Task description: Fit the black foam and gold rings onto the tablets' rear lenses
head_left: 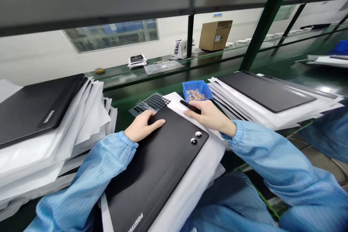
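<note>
A green bench [293,69] runs across the view under a dark shelf beam [108,5]. On its left sits a tall stack [54,141] of white sleeves topped by a dark cover [35,107]; on its right lies a lower stack [272,108] carrying another dark cover [265,90].

In the middle, reaching toward the person's lap, lies the black panel [157,166], tilted so its far corner points toward the bench. It rests on a white sleeve [201,174] that shows along its right edge. Two small round lenses [196,138] sit side by side near the panel's right edge.

Both arms wear blue sleeves [272,166]. The left hand [143,127] lies flat on the panel's far left corner, fingers loosely spread and pointing right, holding nothing. The right hand [209,116] rests at the panel's far right corner, curled narrowly around a thin black tool [190,107] whose end sticks out to the left.

Behind the hands, a cardboard box [215,35] stands on the far ledge. Nearer, a blue tray [197,90] of small tan parts sits just beyond the right hand. Left of it lies a clear sheet [150,104] of black dots, just beyond the left hand.
</note>
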Motion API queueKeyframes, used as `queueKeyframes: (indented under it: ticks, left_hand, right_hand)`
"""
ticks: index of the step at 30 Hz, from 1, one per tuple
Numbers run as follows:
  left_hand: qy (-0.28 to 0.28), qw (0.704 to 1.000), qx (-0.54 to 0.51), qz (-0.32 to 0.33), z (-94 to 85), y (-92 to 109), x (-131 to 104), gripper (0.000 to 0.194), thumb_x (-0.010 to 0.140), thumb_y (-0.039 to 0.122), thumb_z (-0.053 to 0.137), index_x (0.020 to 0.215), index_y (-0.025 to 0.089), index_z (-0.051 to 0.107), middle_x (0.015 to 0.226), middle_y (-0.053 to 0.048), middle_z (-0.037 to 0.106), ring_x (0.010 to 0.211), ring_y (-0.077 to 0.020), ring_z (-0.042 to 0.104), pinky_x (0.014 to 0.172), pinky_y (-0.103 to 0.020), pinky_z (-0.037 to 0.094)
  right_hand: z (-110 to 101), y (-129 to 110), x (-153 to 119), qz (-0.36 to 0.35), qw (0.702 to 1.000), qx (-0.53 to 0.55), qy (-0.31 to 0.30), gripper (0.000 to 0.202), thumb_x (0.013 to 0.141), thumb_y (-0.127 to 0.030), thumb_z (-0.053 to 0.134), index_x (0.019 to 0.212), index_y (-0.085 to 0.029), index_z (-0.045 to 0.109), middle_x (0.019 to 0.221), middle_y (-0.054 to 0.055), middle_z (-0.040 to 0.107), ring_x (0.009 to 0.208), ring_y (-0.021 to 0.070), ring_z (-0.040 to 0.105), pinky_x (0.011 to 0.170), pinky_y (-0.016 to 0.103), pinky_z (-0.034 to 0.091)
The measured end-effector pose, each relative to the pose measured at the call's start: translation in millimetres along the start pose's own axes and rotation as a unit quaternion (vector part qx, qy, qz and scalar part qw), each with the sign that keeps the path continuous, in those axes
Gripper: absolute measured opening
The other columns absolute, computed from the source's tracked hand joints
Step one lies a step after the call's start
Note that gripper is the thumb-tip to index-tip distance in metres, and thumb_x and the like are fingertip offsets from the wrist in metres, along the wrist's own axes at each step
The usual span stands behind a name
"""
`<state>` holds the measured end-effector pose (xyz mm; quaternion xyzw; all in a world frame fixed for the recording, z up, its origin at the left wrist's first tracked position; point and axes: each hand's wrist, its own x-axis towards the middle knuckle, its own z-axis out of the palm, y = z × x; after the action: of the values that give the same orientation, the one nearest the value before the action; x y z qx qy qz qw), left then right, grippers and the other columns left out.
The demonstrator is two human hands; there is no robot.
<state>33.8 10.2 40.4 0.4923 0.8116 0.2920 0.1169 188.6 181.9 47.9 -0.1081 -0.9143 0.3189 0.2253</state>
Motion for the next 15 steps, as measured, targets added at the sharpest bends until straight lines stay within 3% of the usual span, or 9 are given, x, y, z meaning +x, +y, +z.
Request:
queueKeyframes:
  ticks: [5,8,11,13,15]
  left_hand:
    - [0.028,0.995,-0.084,0.037,-10.1,8.9,-1.4,0.043,0.071,0.063,0.051,0.077,0.02,0.048,0.083,-0.002,0.048,0.081,-0.0192,0.049,0.074,-0.033,0.043]
    - [-0.022,0.987,-0.157,0.029,-11.9,8.7,-1.2,0.045,0.068,0.062,0.059,0.077,0.02,0.048,0.081,0.0,0.052,0.079,-0.0173,0.053,0.072,-0.031,0.045]
    - [-0.093,0.958,-0.27,-0.036,-13.1,6.9,-2.7,0.05,0.063,0.061,0.069,0.081,0.02,0.045,0.073,0.001,0.059,0.064,-0.0142,0.057,0.06,-0.027,0.047]
    - [-0.093,0.934,-0.34,-0.064,-16.2,6.0,-4.1,0.052,0.061,0.056,0.075,0.084,0.02,0.046,0.068,0.002,0.063,0.056,-0.0128,0.058,0.054,-0.025,0.047]
    - [-0.029,0.918,-0.39,-0.063,-22.2,5.1,-3.8,0.052,0.056,0.05,0.081,0.083,0.019,0.049,0.065,0.003,0.063,0.053,-0.0121,0.059,0.051,-0.022,0.047]
  right_hand:
    - [11.4,3.5,13.0,0.022,0.986,0.154,-0.052,0.029,0.079,-0.04,0.05,0.063,-0.017,0.045,0.062,-0.001,0.046,0.059,0.0115,0.043,0.055,0.024,0.031]
    - [12.9,1.2,18.1,0.032,0.972,0.226,-0.05,0.027,0.075,-0.038,0.059,0.063,-0.016,0.048,0.061,-0.003,0.048,0.059,0.0098,0.044,0.058,0.023,0.035]
    - [9.7,-2.2,18.8,0.085,0.955,0.276,-0.06,0.025,0.07,-0.032,0.068,0.062,-0.014,0.053,0.059,-0.004,0.051,0.058,0.0083,0.047,0.057,0.021,0.037]
    - [9.0,-2.3,15.7,0.142,0.922,0.353,-0.071,0.027,0.072,-0.035,0.069,0.064,-0.014,0.054,0.058,-0.003,0.053,0.054,0.0082,0.049,0.053,0.02,0.038]
    - [11.6,0.0,10.1,0.188,0.866,0.457,-0.081,0.034,0.077,-0.044,0.065,0.066,-0.015,0.054,0.055,-0.002,0.053,0.05,0.0084,0.049,0.048,0.019,0.039]
